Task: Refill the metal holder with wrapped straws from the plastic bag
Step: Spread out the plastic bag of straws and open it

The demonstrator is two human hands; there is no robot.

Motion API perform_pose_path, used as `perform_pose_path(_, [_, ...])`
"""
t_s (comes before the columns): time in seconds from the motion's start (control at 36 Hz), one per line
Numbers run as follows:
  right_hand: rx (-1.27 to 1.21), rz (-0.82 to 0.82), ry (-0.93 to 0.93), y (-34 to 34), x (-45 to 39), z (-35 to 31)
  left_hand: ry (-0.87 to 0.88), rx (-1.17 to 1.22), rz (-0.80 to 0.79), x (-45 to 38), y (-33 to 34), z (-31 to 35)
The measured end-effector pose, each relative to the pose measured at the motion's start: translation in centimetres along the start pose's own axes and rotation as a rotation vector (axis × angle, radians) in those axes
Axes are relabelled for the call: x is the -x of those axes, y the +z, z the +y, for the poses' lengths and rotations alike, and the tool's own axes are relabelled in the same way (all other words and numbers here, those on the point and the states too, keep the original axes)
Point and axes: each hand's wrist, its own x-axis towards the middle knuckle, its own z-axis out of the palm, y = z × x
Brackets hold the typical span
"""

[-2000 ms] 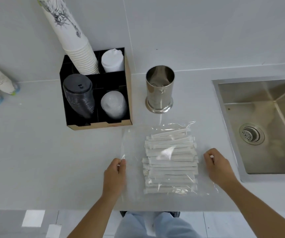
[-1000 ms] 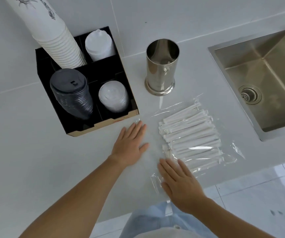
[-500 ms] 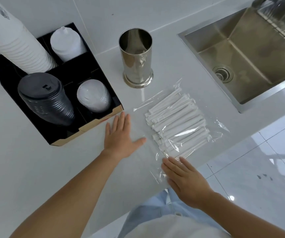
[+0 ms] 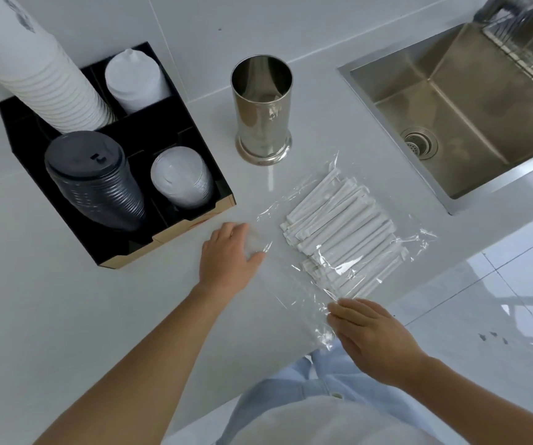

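Note:
An empty shiny metal holder stands upright on the white counter. In front of it lies a clear plastic bag with a stack of white wrapped straws inside. My left hand rests palm down on the bag's left edge, its fingertips curled onto the plastic. My right hand lies flat with fingers together on the bag's near corner at the counter's front edge. Neither hand visibly grips the bag.
A black organizer box at the left holds a tall stack of white paper cups, black lids and white lids. A steel sink is sunk into the counter at the right. The floor shows beyond the counter edge.
The view has swung left and tilted. My left hand's fingers have curled in at the bag's edge; my right hand stays flat on the near corner. The bag has hardly moved.

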Motion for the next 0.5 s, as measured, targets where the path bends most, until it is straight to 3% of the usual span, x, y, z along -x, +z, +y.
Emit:
perform_pose_path(0.22, [0.029,0.052,-0.089,0.7,-6.3,-1.8,-0.108,0.189,-0.09,-1.5,-1.6,-1.0])
perform_pose_path(0.5, [0.089,-0.055,-0.048,3.4,-10.0,-2.3,-0.062,0.148,-0.08,-2.5,-2.1,-0.7])
